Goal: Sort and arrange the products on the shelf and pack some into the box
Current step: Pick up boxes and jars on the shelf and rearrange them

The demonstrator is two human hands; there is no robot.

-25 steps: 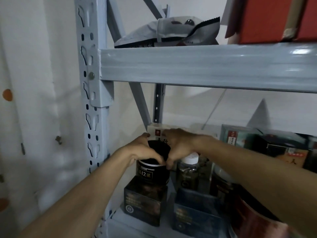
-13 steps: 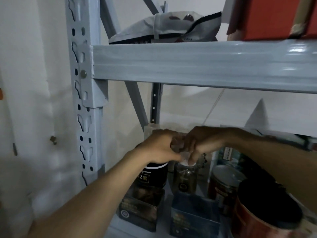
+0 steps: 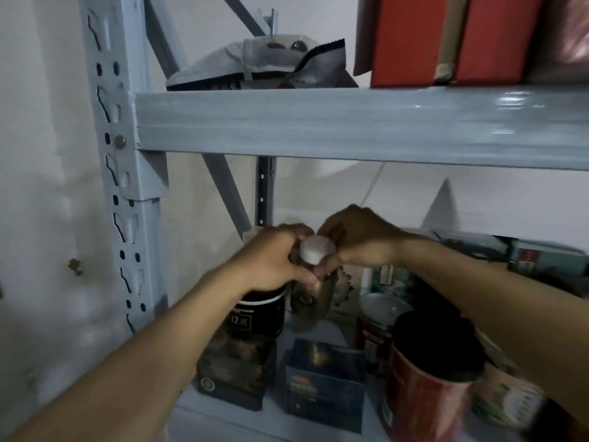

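Both hands are closing on a small clear bottle (image 3: pixel 310 298) with a white cap (image 3: pixel 316 252), holding it tilted in the air above the lower shelf (image 3: pixel 223 419) of a grey metal rack: the left hand (image 3: pixel 277 261) is wrapping its fingers round the bottle's neck and upper body, while the right hand (image 3: pixel 360 239) is pinching it at the cap from behind. Just below the left hand, a black tub (image 3: pixel 258 319) with a white band is sitting on top of a dark box (image 3: pixel 234 374); a blue box (image 3: pixel 325 384) is standing beside that, directly under the lifted bottle. To the right, a red canister (image 3: pixel 427 387) with a dark lid is crowding the foreground, blurred, with a smaller red tin (image 3: pixel 376 330) behind it. On the upper shelf (image 3: pixel 350 126), a crumpled white pouch (image 3: pixel 264 65) is lying beside two red boxes (image 3: pixel 446 39)
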